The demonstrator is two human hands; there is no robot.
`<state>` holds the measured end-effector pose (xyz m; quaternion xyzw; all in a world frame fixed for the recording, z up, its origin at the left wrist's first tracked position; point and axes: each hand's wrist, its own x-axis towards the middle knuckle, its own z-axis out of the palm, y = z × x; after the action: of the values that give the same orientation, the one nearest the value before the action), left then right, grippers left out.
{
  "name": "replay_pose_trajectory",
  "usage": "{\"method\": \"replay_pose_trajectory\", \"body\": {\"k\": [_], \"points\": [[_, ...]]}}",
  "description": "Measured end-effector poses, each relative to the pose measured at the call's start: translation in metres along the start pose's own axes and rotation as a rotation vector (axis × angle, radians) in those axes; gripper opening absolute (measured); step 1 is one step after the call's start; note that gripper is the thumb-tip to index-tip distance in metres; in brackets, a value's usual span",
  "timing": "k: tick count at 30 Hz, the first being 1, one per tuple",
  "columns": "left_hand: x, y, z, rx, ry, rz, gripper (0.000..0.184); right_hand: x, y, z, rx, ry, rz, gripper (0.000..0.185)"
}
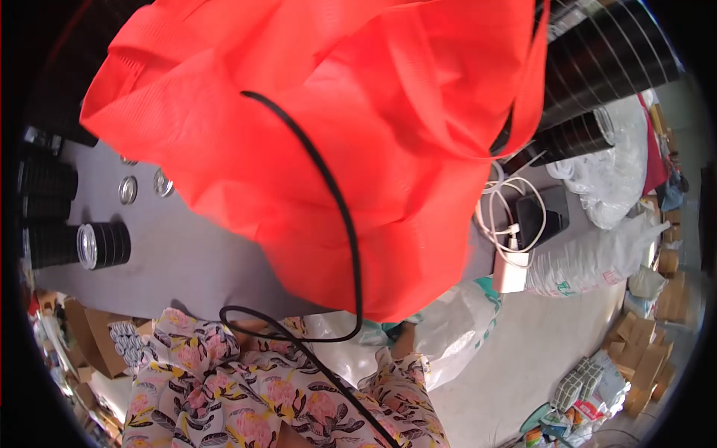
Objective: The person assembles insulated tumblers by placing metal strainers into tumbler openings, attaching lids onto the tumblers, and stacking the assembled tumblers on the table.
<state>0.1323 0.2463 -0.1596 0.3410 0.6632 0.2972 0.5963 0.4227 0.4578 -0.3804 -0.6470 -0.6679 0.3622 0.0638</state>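
Note:
A large red fabric bag (403,224) with a strap fills the upper middle of the view, close to the camera. Below its lower edge, a little of my right forearm (404,340) shows above a floral sleeve. A patch of skin by my left sleeve (198,336) also leads up toward the bag. Both hands are hidden behind the red cloth, so their grip cannot be made out. In front of the bag hangs a black cord (351,246), looping down toward my lap.
On the grey table (202,257), a black cup-shaped container (104,245) lies on its side near round metal lids (128,190). At right are a white charger (510,270) with a coiled cable, a dark phone (534,216) and clear plastic bags (597,257). Cardboard boxes (635,347) stand beyond.

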Motion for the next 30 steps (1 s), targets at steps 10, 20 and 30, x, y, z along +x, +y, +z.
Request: {"method": "replay_pose_trajectory", "body": {"k": [10,20,30], "points": [[0.003,-0.005,-0.016,0.012,0.011,0.022,0.02,-0.011,-0.005,0.016,0.025,0.007,0.06,0.029],[0.001,-0.009,-0.012,0.011,0.004,0.069,0.02,-0.015,-0.006,0.018,0.05,0.011,0.079,0.029],[0.005,-0.013,-0.004,-0.002,0.041,0.209,0.02,-0.003,-0.011,0.003,0.048,0.013,0.042,0.03]]}}
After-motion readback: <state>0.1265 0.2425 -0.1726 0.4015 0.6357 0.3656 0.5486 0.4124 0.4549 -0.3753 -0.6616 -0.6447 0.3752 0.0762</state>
